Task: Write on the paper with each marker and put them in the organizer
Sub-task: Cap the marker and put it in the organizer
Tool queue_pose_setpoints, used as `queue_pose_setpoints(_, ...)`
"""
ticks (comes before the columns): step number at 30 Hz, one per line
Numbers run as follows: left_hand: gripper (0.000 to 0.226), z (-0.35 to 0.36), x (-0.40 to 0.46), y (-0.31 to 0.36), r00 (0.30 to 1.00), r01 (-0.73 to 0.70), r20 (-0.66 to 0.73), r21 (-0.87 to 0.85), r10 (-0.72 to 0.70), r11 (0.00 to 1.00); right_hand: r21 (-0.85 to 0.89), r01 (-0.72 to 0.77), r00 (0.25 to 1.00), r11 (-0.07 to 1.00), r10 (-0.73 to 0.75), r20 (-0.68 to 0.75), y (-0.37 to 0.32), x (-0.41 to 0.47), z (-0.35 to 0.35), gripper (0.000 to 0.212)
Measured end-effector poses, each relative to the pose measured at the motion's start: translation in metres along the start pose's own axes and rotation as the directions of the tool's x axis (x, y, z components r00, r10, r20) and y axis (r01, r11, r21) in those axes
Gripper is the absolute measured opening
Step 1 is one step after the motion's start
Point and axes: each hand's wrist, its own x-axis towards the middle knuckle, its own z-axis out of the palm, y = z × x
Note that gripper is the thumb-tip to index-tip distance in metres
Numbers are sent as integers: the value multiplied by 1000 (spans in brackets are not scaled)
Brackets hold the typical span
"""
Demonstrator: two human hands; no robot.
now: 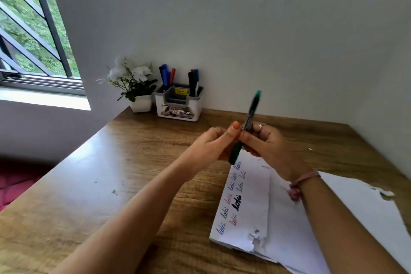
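Observation:
A green marker point(251, 111) is held upright above the desk, its green end pointing up. My right hand point(269, 144) grips its dark barrel. My left hand point(213, 144) pinches the green cap end point(234, 154) at the bottom. Below the hands lies white paper point(287, 224) with several handwritten words in blue, red and black. The white organizer point(179, 104) stands at the back by the wall and holds several markers point(166, 75) in blue, red and black.
A small white pot of white flowers point(133, 82) stands left of the organizer. The wooden desk point(89, 184) meets the wall at the back and right. A barred window point(33, 29) is at the far left. The paper's near edge is torn.

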Motion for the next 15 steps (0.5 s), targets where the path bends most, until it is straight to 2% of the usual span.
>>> queue_pose_setpoints(2,45,2,-4,0,981,91,164,71,-102,993,-9,-25,1000,1000,26,9,1,-1,-1,7)
queue_pose_setpoints(4,37,7,-6,0,967,119,224,5,-117,993,0,-60,998,998,60,35,2,-1,-1,10)
queue_pose_setpoints(6,32,10,-6,0,975,116,197,-70,-100,991,-1,-70,997,998,70,39,1,-1,-2,12)
queue_pose_setpoints(8,28,11,-5,-1,985,78,158,-59,-68,995,8,-65,997,998,65,30,0,0,-2,12)
queue_pose_setpoints(11,29,12,-3,-5,993,20,116,-43,-15,999,61,-68,998,996,67,20,3,-1,0,8)
queue_pose_setpoints(15,34,15,-1,-10,997,-30,66,-86,35,996,152,-80,997,985,78,18,9,-3,1,15)
